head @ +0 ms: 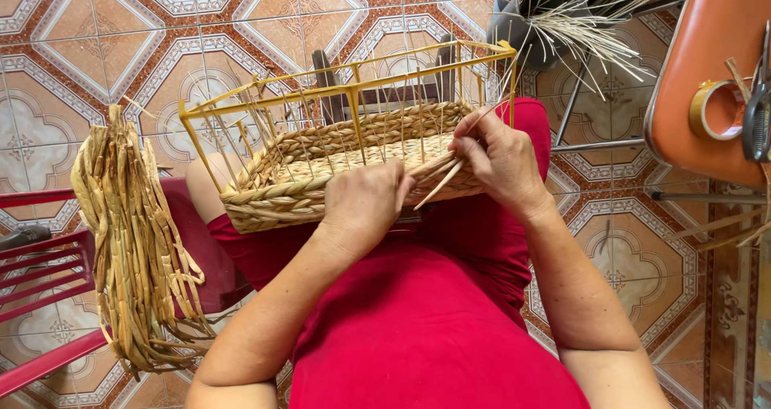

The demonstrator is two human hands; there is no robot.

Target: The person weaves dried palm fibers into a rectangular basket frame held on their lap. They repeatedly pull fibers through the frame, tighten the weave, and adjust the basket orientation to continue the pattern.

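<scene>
- Two hands work a half-woven straw basket (345, 164) resting on the person's lap, inside a yellow wire frame (353, 84).
- Left hand (365, 204) presses closed against the basket's near wall.
- Right hand (499, 162) pinches a flat straw strand (440, 183).
- Bundle of dried straw (132, 232) hangs over a red chair (40, 284).

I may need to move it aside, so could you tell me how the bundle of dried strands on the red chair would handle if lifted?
The bundle of dried strands probably flops: it droops over the red chair. Likely light, and loose strands may slip out.
</scene>
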